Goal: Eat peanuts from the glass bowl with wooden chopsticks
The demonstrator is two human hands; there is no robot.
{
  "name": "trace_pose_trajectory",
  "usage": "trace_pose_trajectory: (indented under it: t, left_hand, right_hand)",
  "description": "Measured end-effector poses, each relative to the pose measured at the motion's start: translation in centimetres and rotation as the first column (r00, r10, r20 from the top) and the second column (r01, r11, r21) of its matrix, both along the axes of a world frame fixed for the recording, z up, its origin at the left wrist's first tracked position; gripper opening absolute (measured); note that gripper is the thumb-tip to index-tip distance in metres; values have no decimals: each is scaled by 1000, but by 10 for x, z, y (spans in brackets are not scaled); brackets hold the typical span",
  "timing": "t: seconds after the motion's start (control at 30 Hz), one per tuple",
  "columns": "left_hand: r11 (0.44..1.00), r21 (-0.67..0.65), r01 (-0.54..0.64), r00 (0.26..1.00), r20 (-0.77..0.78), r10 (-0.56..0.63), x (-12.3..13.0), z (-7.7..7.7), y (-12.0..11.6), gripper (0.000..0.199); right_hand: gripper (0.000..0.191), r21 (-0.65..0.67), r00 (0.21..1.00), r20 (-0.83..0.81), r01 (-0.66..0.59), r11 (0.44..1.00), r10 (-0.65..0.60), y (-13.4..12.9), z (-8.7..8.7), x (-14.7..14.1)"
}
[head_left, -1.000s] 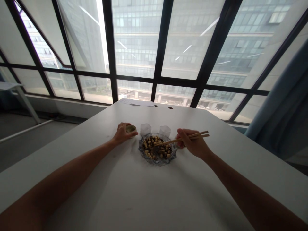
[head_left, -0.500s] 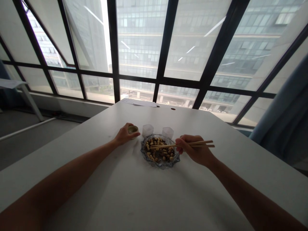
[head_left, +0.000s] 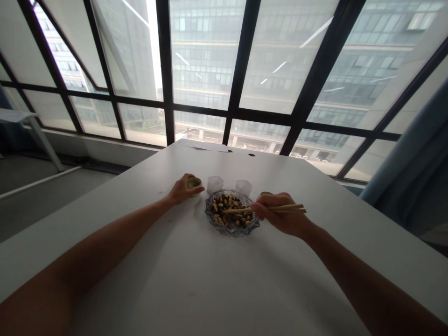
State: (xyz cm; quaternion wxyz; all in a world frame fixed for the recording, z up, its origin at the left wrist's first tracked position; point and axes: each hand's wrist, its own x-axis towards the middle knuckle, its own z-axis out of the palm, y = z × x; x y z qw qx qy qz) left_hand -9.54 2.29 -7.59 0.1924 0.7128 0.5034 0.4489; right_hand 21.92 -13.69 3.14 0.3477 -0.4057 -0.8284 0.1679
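A scalloped glass dish full of mixed nuts and beans sits on the white table. My right hand grips a pair of wooden chopsticks whose tips reach over the nuts. My left hand is wrapped around a small greenish cup just left of the dish. Two small clear cups, one on the left and one on the right, stand right behind the dish.
A sheet of paper and a dark round hole lie at the table's far edge. Large black-framed windows rise behind. A blue curtain hangs at the right, and another table stands at the far left.
The chopsticks have levelled out and their tips have shifted across the nuts. My left hand stays on the small cup. The view has tilted slightly.
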Motion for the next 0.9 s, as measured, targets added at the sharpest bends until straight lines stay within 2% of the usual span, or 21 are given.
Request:
trace_pose_trajectory:
  t: [0.17, 0.3, 0.4, 0.53, 0.7, 0.8, 0.9]
  left_hand:
    - [1000, 3, 3, 1000, -3, -3, 0, 0, -1, 69]
    - [1000, 0, -1, 1000, -9, 1, 0, 0, -1, 68]
    - [1000, -2, -8, 1000, -16, 8, -1, 0, 0, 69]
    - [999, 48, 21, 999, -40, -20, 0, -1, -2, 72]
    - [964, 231, 131, 980, -179, -91, 4, 1, -10, 68]
    - [953, 259, 158, 970, -220, -101, 5, 2, -11, 65]
    - [947, 283, 150, 974, -206, -93, 5, 1, -10, 64]
  right_hand:
    - [47, -35, 1000, -26, 14, 999, -14, 1, 0, 1]
    - [49, -125, 968, -228, 74, 989, -101, 12, -6, 7]
    - [52, -235, 877, -429, 124, 964, -217, 25, -12, 14]
    - [56, -360, 717, -615, 115, 926, -328, 43, -21, 25]
    - [54, -431, 660, -654, 77, 899, -370, 53, -28, 33]
    - [53, -435, 644, -670, 61, 898, -369, 52, -27, 33]
    - [53, -413, 660, -667, 59, 909, -346, 49, -25, 30]
